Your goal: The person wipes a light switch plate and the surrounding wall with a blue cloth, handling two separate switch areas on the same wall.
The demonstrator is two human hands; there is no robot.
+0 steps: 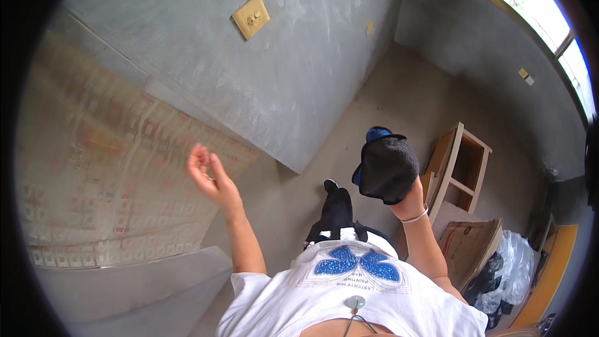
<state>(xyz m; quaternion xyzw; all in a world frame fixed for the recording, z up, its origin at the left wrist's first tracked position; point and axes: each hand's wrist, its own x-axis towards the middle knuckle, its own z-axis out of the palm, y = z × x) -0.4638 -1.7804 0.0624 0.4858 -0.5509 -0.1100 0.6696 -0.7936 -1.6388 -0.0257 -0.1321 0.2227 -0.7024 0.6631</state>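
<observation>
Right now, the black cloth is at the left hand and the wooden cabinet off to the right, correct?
No: the head view shows the black cloth at the right hand, not the left hand. The wooden cabinet is off to the right.

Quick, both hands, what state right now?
Left hand: open, empty, fingers loosely curled.
Right hand: inside or gripping a black-and-blue cloth item; fingers hidden, so open or closed can't be told.

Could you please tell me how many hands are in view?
2: the left hand, empty, left of centre; the right hand, right of centre, partly hidden by the black fabric.
</observation>
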